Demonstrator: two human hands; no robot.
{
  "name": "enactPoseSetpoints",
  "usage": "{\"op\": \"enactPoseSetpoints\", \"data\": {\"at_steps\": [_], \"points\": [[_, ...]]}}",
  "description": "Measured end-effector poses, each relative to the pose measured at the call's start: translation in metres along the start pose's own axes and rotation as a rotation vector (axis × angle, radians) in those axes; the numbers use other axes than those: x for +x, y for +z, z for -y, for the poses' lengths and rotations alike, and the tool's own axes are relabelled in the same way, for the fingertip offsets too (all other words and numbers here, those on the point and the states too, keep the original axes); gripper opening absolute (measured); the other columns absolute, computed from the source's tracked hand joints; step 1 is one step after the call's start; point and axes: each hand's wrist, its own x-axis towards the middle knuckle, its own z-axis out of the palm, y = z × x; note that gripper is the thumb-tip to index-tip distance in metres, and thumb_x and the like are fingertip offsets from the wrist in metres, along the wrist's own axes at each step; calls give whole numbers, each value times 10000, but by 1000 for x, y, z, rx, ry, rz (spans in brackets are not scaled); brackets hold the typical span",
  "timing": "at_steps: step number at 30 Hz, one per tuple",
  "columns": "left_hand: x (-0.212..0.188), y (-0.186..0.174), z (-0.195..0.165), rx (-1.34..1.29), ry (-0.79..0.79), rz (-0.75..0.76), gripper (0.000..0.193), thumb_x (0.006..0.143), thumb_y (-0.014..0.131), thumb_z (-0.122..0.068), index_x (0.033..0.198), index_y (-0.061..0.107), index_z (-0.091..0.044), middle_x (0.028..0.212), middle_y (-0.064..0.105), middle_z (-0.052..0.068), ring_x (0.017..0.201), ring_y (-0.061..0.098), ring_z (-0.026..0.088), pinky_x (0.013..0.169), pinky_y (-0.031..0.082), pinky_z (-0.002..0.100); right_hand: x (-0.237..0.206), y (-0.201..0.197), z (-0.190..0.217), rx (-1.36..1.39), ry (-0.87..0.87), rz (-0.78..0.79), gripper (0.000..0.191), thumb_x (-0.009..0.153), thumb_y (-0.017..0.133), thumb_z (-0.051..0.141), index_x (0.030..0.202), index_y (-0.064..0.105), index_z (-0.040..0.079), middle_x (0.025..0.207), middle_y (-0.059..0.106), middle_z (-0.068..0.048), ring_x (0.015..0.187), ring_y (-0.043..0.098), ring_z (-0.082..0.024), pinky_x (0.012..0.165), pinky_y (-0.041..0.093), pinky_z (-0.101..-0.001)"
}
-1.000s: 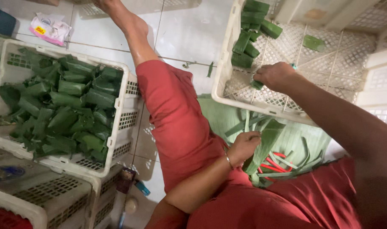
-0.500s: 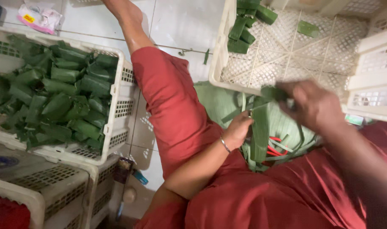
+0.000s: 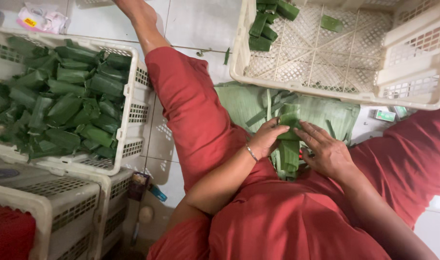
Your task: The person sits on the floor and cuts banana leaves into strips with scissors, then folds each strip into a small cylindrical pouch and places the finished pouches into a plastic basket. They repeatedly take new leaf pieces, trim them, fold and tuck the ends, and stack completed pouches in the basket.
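Both hands are now meeting over the lap; a moment ago the right hand (image 3: pixel 326 151) was higher up, carrying the folded green banana-leaf parcel (image 3: pixel 288 139) down from the white plastic crate (image 3: pixel 239 62). That parcel is now sitting between the hands. The left hand (image 3: pixel 265 138) is pinching its near edge, and the right hand's fingers are pressing flat on its other side. Its lower end is hiding behind the hands. Flat green leaves (image 3: pixel 239 103) are lying just beyond the hands. Far past the left hand, a crate of green parcels (image 3: pixel 61 101) is getting cut off by the edge.
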Motion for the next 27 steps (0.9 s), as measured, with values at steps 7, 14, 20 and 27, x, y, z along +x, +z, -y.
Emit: {"op": "enactPoseSetpoints", "data": {"at_steps": [7, 14, 20, 27], "points": [[-1, 1, 11, -8, -85, 50, 280, 1044, 637, -242, 1199, 614, -11, 1122, 676, 102, 977, 708, 208, 735, 592, 367, -25, 47, -13, 263, 453, -239, 177, 917, 777, 179, 1019, 733, 40, 1114, 712, -137, 946, 696, -310, 824, 571, -403], [-3, -3, 11, 259, 29, 67, 263, 976, 678, -93, 1222, 615, -24, 1102, 697, 89, 962, 693, 178, 823, 603, 335, -22, 58, -4, 324, 593, -264, 355, 863, 828, 214, 1141, 692, 39, 1084, 691, -123, 929, 690, -309, 770, 587, -384], [5, -19, 12, 153, -7, 43, 155, 1041, 612, -79, 1152, 620, 29, 1057, 689, 123, 892, 705, 209, 760, 605, 371, -20, 32, 9, 40, -126, -234, 534, 698, 822, 105, 1209, 670, 142, 1198, 691, -73, 1118, 673, -290, 861, 586, -406], [-3, -13, 1, -50, -27, 92, 268, 1003, 552, -180, 1199, 643, -22, 1053, 702, 111, 876, 708, 215, 691, 598, 342, -21, 56, 3, 236, 103, -299, 469, 810, 789, 72, 1261, 660, 64, 1160, 673, -143, 1001, 691, -339, 837, 586, -394]]}}
